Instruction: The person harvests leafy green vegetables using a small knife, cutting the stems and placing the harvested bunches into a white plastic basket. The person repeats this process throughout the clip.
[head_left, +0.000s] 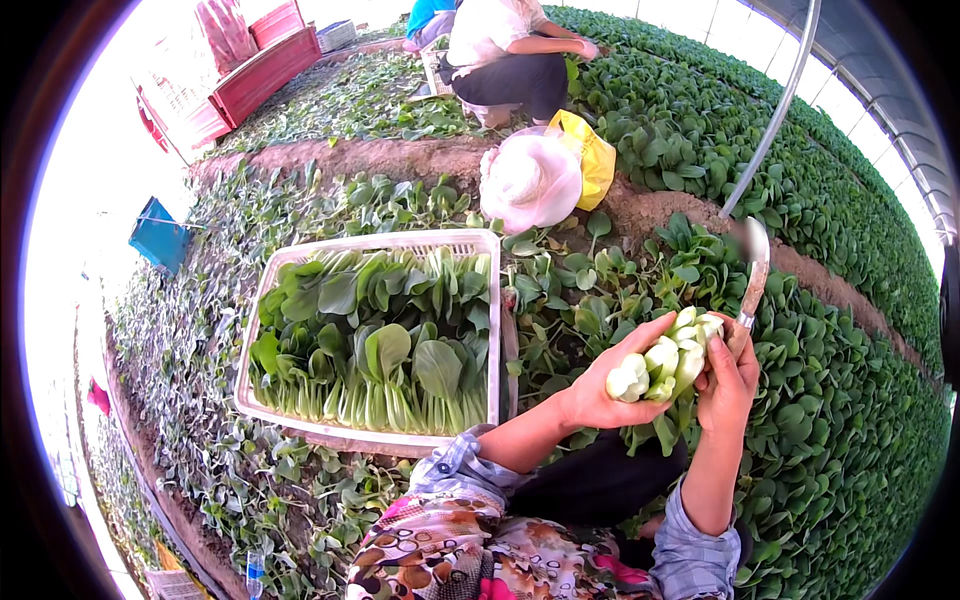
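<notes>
My left hand (619, 375) is closed round a bunch of leafy greens (664, 360), their pale stem bases pointing up and leaves hanging below. At the bunch's right side, my right hand (727, 375) holds the wooden handle of a small curved sickle (752, 289), its blade pointing up and away. The fingertips of my right hand touch the stems. Left of my arms, a white plastic crate (495, 330) holds rows of cut leafy greens (382, 367) with pale green stems.
Growing greens (817, 390) cover the right side. Ahead lie a pink sun hat (532, 180) and a yellow bag (592, 161), near a crouching person (510, 67). A metal pole (776, 112) rises from the soil ridge. A blue bucket (161, 236) stands left.
</notes>
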